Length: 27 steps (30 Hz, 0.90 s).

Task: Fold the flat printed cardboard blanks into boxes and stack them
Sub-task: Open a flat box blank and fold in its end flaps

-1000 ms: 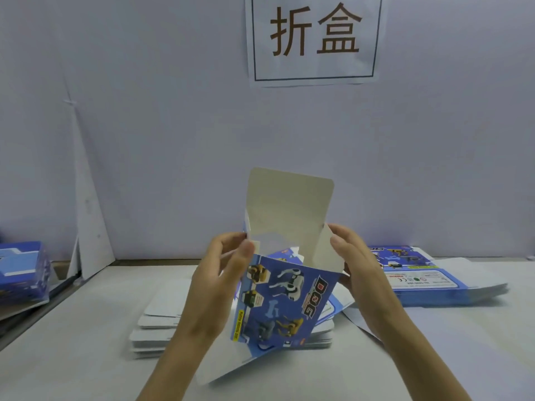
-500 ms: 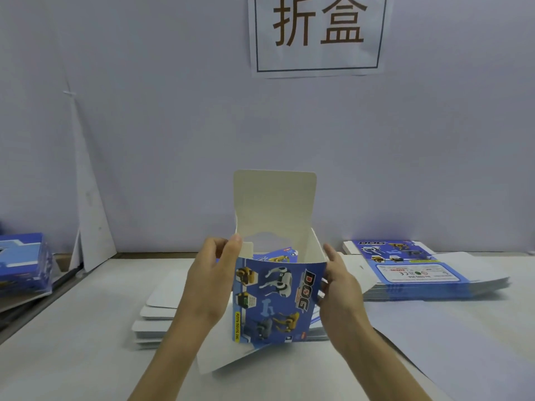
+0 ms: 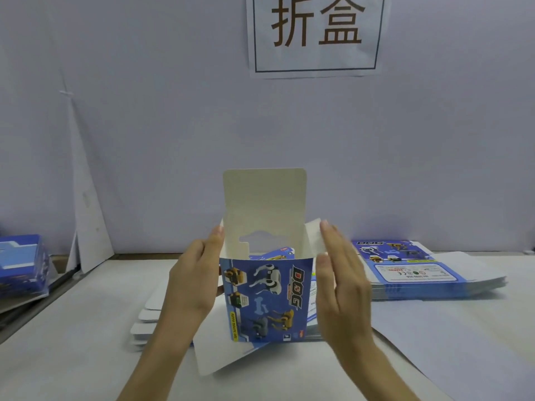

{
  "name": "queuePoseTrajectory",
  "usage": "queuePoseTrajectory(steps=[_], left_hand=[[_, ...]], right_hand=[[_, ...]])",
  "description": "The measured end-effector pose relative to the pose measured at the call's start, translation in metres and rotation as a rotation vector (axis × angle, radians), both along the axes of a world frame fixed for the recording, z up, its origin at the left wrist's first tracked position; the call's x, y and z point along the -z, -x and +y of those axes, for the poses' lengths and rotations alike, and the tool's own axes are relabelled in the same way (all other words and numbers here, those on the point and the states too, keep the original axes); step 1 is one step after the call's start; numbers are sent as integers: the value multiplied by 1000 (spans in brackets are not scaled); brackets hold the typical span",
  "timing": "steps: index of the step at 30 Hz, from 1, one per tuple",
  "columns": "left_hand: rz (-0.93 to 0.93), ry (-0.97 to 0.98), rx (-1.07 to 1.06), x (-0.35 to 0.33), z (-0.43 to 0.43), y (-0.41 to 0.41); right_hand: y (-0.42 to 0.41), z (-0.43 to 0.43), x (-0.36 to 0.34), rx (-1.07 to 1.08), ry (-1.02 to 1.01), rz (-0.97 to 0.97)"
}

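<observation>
A blue printed "DOG" box [image 3: 266,302] stands upright before me, squared into a tube, its tall white lid flap [image 3: 265,204] raised at the back. My left hand [image 3: 192,285] grips its left wall, thumb at the top rim. My right hand [image 3: 343,287] is flat against the right side, fingers spread on the white side flap [image 3: 314,234], slightly blurred. A white bottom flap [image 3: 211,360] sticks out below the box. One stack of flat blanks [image 3: 428,270] lies to the right, another [image 3: 147,322] behind the box, white side up.
Folded blue boxes [image 3: 20,264] sit at the far left edge. A white cardboard wedge [image 3: 86,204] leans against the wall at the left. A paper sign [image 3: 315,33] hangs on the wall above. A loose white sheet [image 3: 434,342] lies on the table at the right.
The box has turned square to me and stands more upright. My right hand has slid from gripping the right corner to lying flat along the right side flap.
</observation>
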State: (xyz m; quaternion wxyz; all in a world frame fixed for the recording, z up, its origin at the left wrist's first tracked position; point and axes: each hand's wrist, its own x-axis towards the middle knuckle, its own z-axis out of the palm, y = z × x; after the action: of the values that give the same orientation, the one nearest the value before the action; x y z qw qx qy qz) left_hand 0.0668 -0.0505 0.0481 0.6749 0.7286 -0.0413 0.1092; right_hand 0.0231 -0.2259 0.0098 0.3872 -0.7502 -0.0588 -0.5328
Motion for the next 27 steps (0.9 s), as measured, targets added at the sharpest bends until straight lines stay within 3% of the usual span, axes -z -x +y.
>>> queuePoseTrajectory(steps=[2, 5, 8, 11, 14, 16, 23, 25, 27], left_hand=[[1, -9, 18, -1, -1, 6], [-76, -103, -36, -2, -4, 12], [-70, -85, 1, -4, -5, 13], [-77, -132, 31, -6, -4, 14], [-152, -140, 7, -7, -4, 15], [-157, -122, 27, -7, -4, 12], [100, 127, 134, 0, 11, -8], [-73, 82, 95, 6, 10, -10], [-349, -102, 47, 9, 1, -3]], right_hand=[[-1, 14, 22, -75, -192, 97], [1, 32, 38, -364, -550, 224], [-3, 28, 30, -479, -657, 196], [-1, 11, 13, -175, -419, 29], [-2, -15, 2, 76, 165, -133], [-5, -27, 0, 141, 409, -164], [-9, -23, 13, 114, 332, -133], [-9, -22, 14, 108, 297, -129], [-9, -23, 14, 95, 262, -129]])
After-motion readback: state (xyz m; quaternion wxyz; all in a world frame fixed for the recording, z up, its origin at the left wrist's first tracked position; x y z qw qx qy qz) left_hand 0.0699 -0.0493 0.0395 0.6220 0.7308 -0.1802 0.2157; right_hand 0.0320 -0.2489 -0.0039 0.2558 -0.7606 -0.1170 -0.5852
